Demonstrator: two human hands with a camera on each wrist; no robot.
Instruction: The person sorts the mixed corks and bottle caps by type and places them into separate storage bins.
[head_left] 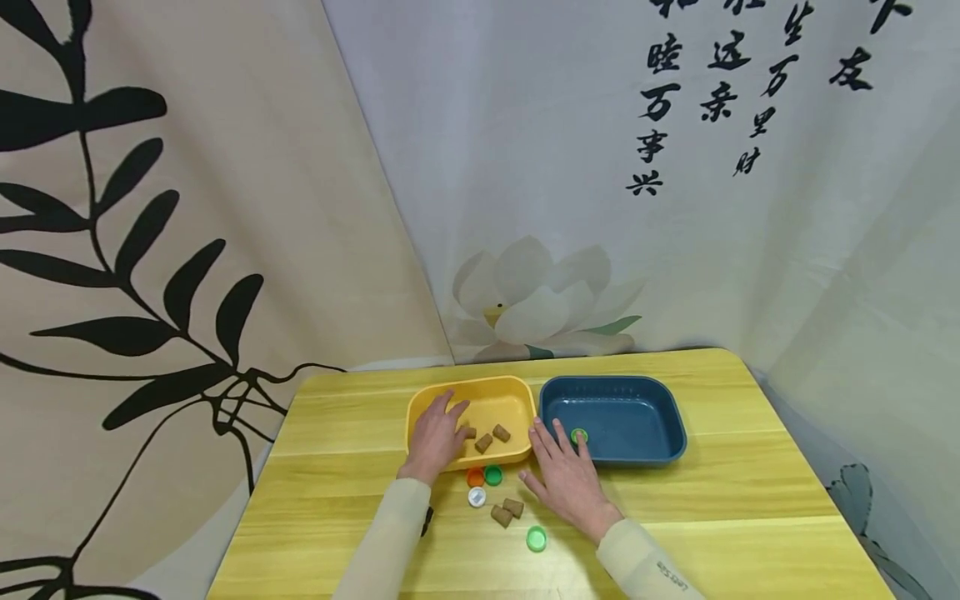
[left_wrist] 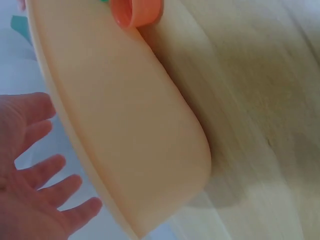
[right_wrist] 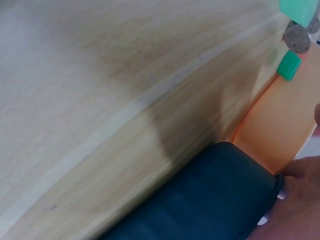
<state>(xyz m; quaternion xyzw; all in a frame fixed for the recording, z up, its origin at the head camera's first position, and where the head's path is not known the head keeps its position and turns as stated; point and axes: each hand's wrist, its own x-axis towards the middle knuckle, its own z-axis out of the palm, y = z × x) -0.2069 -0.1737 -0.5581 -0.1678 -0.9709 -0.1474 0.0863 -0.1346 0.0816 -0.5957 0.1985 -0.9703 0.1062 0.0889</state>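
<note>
My left hand (head_left: 433, 437) is over the left part of a yellow tray (head_left: 517, 392), its fingers spread and nothing gripped; the left wrist view shows them beside the tray's rim (left_wrist: 75, 127). Brown corks (head_left: 483, 442) lie in this tray near the thumb. My right hand (head_left: 566, 483) reaches over the near left rim of a blue tray (head_left: 637, 461), fingers extended. A green bottle cap (head_left: 579, 435) shows at its fingertips inside the blue tray; whether they touch is unclear. In the right wrist view, only part of that hand (right_wrist: 295, 205) shows, beside the blue wall.
In front of the yellow tray lie an orange cap (head_left: 476, 477), a dark green cap (head_left: 492, 475) and a white cap (head_left: 477, 497). Two corks (head_left: 502, 516) and a light green cap (head_left: 536, 538) lie nearer on the wooden table (head_left: 322, 500). Printed curtains hang behind.
</note>
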